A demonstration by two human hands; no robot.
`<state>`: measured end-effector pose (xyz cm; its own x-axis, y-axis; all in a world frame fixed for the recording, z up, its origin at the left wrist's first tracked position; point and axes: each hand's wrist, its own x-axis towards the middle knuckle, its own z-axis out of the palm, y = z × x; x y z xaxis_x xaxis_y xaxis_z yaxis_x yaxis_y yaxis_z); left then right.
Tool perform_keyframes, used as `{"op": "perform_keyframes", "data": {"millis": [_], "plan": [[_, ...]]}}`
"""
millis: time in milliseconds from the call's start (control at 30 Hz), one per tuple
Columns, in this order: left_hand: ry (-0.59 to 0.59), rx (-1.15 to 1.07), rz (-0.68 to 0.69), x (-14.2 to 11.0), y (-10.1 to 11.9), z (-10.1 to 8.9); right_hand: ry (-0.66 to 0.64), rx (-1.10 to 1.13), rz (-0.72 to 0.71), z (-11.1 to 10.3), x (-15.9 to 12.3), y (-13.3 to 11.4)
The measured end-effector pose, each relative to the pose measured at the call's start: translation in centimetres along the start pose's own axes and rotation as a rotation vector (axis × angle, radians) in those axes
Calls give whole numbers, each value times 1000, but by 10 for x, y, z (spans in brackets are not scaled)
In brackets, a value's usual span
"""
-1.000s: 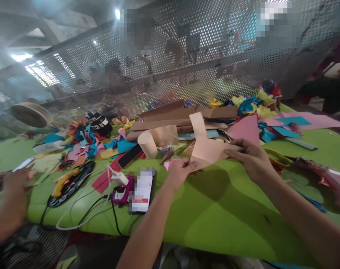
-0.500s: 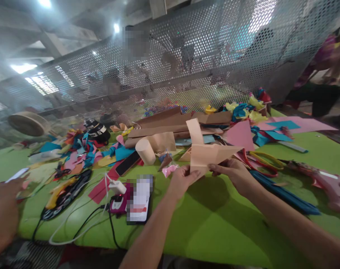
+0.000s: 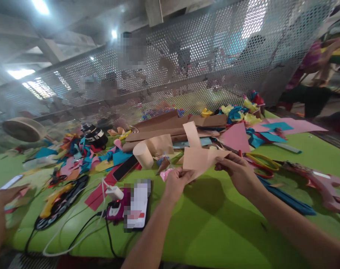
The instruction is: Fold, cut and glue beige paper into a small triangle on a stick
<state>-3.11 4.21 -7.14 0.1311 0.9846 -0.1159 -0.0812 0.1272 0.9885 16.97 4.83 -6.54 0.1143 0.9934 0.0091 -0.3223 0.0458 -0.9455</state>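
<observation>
Left hand (image 3: 177, 184) is pinching the tan paper (image 3: 196, 160) at its 7 o'clock, right hand (image 3: 237, 171) at its 3, with it just off centre toward 4. Looks bent but unfastened, so I'd guess partly shaped, not finished. Green table (image 3: 214, 239)'s messy: paper scraps (image 3: 66, 169) at 9, pink glue gun (image 3: 321, 181) at 3, holey metal screen (image 3: 203, 71) behind at 12.
</observation>
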Motion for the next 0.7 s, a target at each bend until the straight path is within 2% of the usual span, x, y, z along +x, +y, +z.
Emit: {"op": "perform_keyframes", "data": {"millis": [133,233,300,367,433,500,533,633,700], "plan": [[-8,43,7,1,0,-3,-63,-63,47,-1,1,1],[36,204,57,2,0,-9,11,-22,-9,-4,3,0],[171,426,228,0,1,-12,80,23,-44,-6,5,-1],[334,691,505,-5,3,-11,129,44,-65,-7,7,-1],[396,939,778,-11,5,-4,150,49,-70,-7,7,0],[317,1154,960,-17,5,5,152,61,-53,-5,5,1],[266,1244,997,-19,5,10,142,68,-34,-4,3,1],[174,1372,986,-20,3,17,89,78,36,-1,-2,1],[152,1310,917,-18,3,16,30,56,66,-1,-4,-2]]}}
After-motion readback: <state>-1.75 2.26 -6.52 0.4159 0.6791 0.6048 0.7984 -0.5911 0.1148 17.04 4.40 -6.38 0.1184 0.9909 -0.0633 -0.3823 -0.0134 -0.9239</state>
